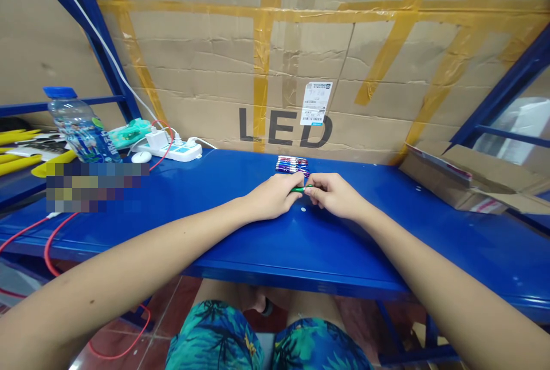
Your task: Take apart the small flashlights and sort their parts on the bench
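Note:
Both of my hands meet over the middle of the blue table [253,250], holding a slim green pen [297,189] level between them. My left hand [275,197] is closed around its left part. At the right end, the fingertips of my right hand [330,193] pinch it. The fingers cover much of the pen, so its ends are hard to make out. Just behind my hands lies a row of several pens [292,162] in red, blue and purple, side by side on the table. A small white spot [303,209] shows on the tabletop below my fingers.
A large taped cardboard panel [206,83] stands along the back edge. At left are a plastic bottle [83,129], a white power strip [180,149], a white earbud-like case [141,157] and a red cable [55,244]. An open cardboard box [455,181] sits at right.

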Motion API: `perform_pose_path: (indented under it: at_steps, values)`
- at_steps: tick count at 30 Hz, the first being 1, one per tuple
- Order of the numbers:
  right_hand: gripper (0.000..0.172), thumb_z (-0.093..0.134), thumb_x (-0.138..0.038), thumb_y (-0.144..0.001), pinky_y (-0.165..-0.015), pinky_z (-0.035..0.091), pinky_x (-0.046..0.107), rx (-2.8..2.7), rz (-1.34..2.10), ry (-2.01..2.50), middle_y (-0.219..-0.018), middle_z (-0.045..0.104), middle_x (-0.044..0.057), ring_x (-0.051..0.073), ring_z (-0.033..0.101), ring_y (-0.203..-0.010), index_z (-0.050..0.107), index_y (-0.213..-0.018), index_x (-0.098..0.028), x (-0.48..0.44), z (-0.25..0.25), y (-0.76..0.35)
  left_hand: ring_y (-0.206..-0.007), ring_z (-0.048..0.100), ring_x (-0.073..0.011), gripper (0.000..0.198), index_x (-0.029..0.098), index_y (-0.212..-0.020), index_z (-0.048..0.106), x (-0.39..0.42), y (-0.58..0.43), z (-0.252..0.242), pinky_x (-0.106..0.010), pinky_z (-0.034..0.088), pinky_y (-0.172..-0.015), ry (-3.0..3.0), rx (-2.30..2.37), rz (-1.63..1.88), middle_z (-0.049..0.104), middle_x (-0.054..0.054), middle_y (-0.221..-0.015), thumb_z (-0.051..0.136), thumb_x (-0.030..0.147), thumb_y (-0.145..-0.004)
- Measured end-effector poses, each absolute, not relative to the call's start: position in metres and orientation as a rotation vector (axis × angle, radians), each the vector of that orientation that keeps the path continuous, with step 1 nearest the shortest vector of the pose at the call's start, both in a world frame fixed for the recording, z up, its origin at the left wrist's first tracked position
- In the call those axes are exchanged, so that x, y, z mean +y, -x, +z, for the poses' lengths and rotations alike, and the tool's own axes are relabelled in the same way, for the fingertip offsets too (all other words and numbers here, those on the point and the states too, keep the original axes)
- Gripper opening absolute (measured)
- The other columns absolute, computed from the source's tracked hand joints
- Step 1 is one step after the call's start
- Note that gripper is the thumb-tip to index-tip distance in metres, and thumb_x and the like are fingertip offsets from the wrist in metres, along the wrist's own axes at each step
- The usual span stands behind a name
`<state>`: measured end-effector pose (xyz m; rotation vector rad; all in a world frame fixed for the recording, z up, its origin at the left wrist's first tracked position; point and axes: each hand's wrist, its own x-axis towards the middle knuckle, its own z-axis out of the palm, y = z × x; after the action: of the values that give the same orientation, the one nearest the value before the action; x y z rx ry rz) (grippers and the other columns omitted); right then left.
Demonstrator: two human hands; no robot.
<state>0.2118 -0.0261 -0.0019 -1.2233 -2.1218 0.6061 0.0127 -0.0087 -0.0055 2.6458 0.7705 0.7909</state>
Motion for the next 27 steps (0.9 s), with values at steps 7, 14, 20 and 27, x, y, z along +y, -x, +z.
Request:
perform_pose_path:
  at_steps: [7,14,20,27]
  values:
    - [0.024,0.055,-0.032,-0.086,-0.054,0.037,0.027,-2.09,0.69,1.224,-0.057,0.057,0.0,0.013,0.051,-0.053,0.054,-0.066,-0.019,-0.029,0.003,-0.211,-0.08,0.059,-0.0215,0.007,0.021,-0.096,0.05,-0.012,-0.014,-0.006,-0.031,0.04,-0.069,-2.58,0.823,0.806,0.063,-0.004,-0.086,0.054,0.025,-0.092]
    - [0.022,0.06,-0.037,-0.085,-0.046,0.039,0.024,-1.959,0.871,1.199,-0.059,0.056,-0.001,0.012,0.052,-0.051,0.055,-0.073,-0.019,-0.034,0.012,-0.212,-0.085,0.059,-0.0172,0.005,0.02,-0.097,0.051,-0.003,-0.013,-0.006,-0.03,0.043,-0.079,-2.326,0.694,0.851,0.062,-0.001,-0.088,0.05,0.019,-0.093]
    - [0.024,0.063,-0.039,-0.083,-0.042,0.04,0.023,-1.901,0.955,1.19,-0.059,0.055,-0.001,0.011,0.052,-0.05,0.057,-0.073,-0.018,-0.031,0.014,-0.217,-0.094,0.06,-0.0173,0.005,0.019,-0.096,0.051,0.008,-0.009,-0.008,-0.03,0.045,-0.084,-2.14,0.506,0.783,0.064,-0.004,-0.097,0.048,0.019,-0.093]
    - [0.022,0.061,-0.037,-0.085,-0.045,0.041,0.024,-2.002,0.878,1.289,-0.061,0.058,0.0,0.012,0.054,-0.05,0.055,-0.074,-0.019,-0.026,0.005,-0.218,-0.096,0.053,-0.0242,0.012,0.018,-0.096,0.06,0.013,0.003,-0.004,-0.037,0.04,-0.087,-2.969,0.677,0.587,0.063,-0.008,-0.094,0.05,0.017,-0.09]
